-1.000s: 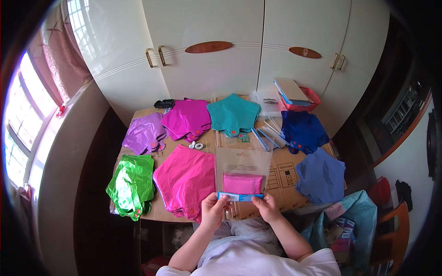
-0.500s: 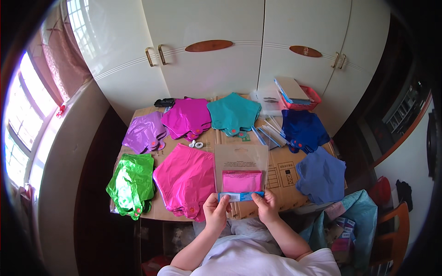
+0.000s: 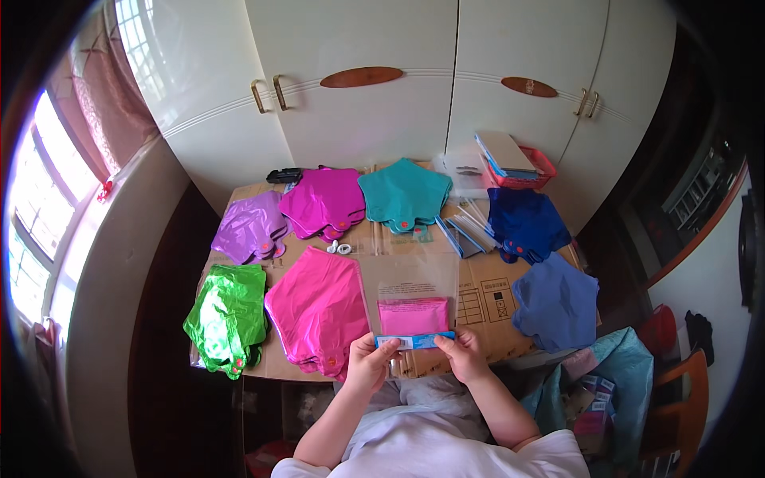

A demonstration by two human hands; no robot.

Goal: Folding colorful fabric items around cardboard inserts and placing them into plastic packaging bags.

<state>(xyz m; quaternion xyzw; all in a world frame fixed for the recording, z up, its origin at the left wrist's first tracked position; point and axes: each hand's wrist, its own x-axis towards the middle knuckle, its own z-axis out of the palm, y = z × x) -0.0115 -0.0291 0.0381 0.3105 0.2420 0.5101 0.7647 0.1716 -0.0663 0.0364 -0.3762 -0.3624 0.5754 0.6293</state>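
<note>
Between both hands I hold a clear plastic packaging bag [image 3: 410, 275] by its near edge. In it lie a folded pink foil sheet [image 3: 414, 319] and a blue card strip [image 3: 426, 342] with a barcode. My left hand [image 3: 370, 362] pinches the left end of that edge, thumb on top; my right hand [image 3: 467, 357] pinches the right end the same way. Just left of the bag is a pile of flat, star-shaped hot-pink foil pieces [image 3: 315, 311]. More such piles lie around: green [image 3: 227, 315], lilac [image 3: 249, 227], magenta [image 3: 325, 203], teal [image 3: 405, 193], navy [image 3: 527, 223] and slate blue [image 3: 555, 303].
Cardboard [image 3: 510, 338] covers the table. Small white rolls [image 3: 339, 248] sit mid-table, and blue-and-white cards [image 3: 464, 233] lie right of the teal pile. Behind are a clear box [image 3: 462, 177], a red basket [image 3: 543, 166] and a black object [image 3: 284, 176]. A teal sack [image 3: 629, 370] stands at right.
Both hands still grip the bag's near edge. The bag has shifted slightly left, and its far edge sits a little lower in the picture.
</note>
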